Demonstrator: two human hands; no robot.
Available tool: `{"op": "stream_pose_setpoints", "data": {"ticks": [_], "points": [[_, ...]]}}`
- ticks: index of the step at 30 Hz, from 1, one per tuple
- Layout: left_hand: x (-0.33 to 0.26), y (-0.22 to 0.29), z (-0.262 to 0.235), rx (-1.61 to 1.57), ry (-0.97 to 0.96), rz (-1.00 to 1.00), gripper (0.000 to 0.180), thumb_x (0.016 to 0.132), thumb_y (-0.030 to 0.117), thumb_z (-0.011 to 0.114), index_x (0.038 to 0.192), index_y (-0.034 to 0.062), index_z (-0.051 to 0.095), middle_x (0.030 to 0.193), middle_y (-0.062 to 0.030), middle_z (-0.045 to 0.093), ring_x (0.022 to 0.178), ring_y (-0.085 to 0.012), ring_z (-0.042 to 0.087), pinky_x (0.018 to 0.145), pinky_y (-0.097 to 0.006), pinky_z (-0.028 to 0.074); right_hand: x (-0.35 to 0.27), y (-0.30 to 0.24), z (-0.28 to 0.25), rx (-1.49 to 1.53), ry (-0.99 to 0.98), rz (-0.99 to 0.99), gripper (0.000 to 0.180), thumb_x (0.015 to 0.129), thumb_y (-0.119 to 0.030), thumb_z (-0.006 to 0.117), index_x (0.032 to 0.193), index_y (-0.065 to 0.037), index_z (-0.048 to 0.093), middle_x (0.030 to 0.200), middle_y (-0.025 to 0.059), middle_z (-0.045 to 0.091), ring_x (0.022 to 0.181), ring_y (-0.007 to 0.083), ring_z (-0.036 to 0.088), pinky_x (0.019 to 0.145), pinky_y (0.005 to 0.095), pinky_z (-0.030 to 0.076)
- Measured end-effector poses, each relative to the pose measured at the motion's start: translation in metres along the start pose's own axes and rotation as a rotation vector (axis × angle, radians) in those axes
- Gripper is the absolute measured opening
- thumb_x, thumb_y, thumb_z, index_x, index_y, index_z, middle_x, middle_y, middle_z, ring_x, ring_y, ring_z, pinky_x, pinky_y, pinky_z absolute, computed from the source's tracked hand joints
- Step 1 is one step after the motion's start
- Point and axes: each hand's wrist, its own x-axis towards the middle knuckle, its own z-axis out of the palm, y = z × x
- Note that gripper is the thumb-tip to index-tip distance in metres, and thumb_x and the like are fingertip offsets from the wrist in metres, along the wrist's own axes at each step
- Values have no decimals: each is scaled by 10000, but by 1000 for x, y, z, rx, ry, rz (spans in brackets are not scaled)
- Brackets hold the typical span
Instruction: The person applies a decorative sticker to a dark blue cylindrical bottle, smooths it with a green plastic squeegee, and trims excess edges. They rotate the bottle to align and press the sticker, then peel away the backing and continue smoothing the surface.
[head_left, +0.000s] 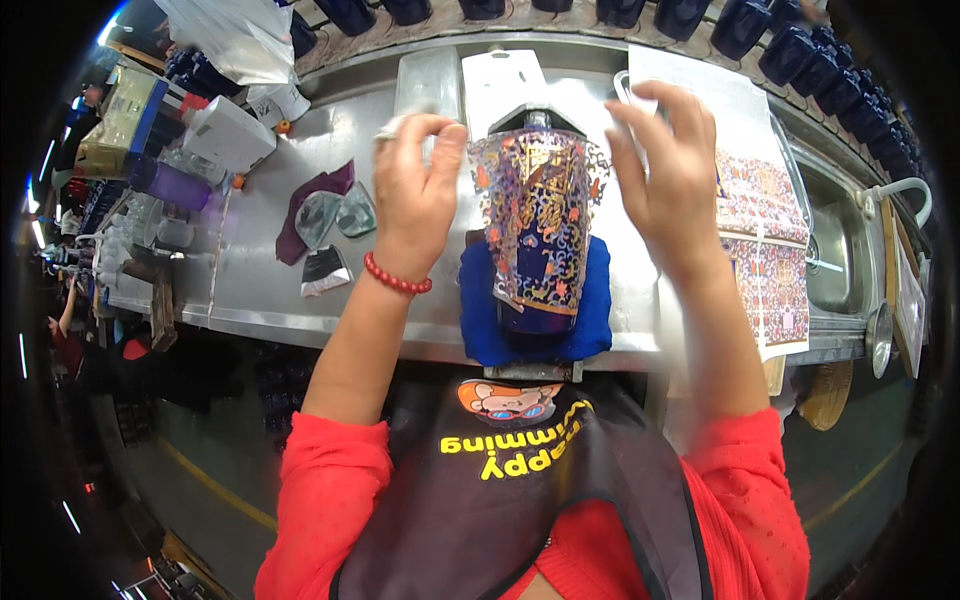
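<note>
A dark blue bottle (pixel 535 318) lies on a folded blue cloth (pixel 594 300), its neck pointing away from me and against a dark angled support (pixel 560 122). A clear decal sheet (pixel 540 215) with gold, orange and blue floral print covers its upper face, and its side edges stick out past the bottle. My left hand (pixel 420 165), with a red bead bracelet (pixel 398 280), is raised just left of the bottle. Its fingers are curled around something pale and blurred. To the right hovers my right hand (pixel 668 160), fingers bent and apart, touching nothing.
Purple and grey-green cloths (pixel 325 210) lie left on the metal table (pixel 270 290). Printed decal sheets (pixel 765 265) are stacked at right, beside a sink (pixel 835 250). Several dark blue bottles (pixel 745 25) line the far edge. A white box (pixel 228 138) and purple bottle (pixel 170 182) stand far left.
</note>
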Motion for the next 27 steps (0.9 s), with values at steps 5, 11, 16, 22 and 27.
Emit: {"op": "stream_pose_setpoints", "data": {"ticks": [5, 11, 16, 22, 27], "points": [[-65, 5, -2, 4, -130, 224, 686, 995, 540, 616, 1410, 2, 526, 1407, -201, 555, 1411, -387, 385, 1198, -464, 250, -72, -55, -17, 270, -213, 67, 643, 792, -239, 835, 1381, -76, 636, 1435, 213, 500, 1297, 414, 490, 1077, 500, 424], [-95, -17, 5, -177, -337, 10, 983, 963, 611, 621, 1602, -18, 217, 1595, -274, 304, 1501, -392, 266, 1234, -471, 194, -97, -27, -16, 373, -396, 123, 668, 914, -404, 743, 1499, -139, 557, 1586, 210, 355, 1296, 364, 469, 1124, 491, 402], [-95, -23, -3, -239, -384, -75, 999, 968, 623, 606, 1613, -16, 191, 1609, -281, 291, 1523, -380, 259, 1240, -458, 204, -106, -28, -19, 424, -413, 141, 668, 907, -369, 751, 1509, -168, 542, 1575, 213, 367, 1286, 387, 487, 1100, 480, 433], [-105, -14, 6, -380, -348, -207, 960, 1001, 617, 557, 1586, -64, 217, 1566, -301, 348, 1483, -373, 342, 1222, -450, 258, -107, -30, -16, 469, -376, 197, 617, 942, -350, 715, 1506, -170, 544, 1563, 226, 376, 1254, 389, 506, 1086, 473, 444], [-108, -7, 8, -647, -218, -435, 885, 1018, 581, 560, 1524, -97, 302, 1517, -307, 413, 1437, -364, 405, 1197, -435, 303, -104, -32, -14, 459, -394, 190, 590, 962, -375, 687, 1497, -164, 556, 1572, 221, 366, 1243, 396, 509, 1081, 478, 444]]}}
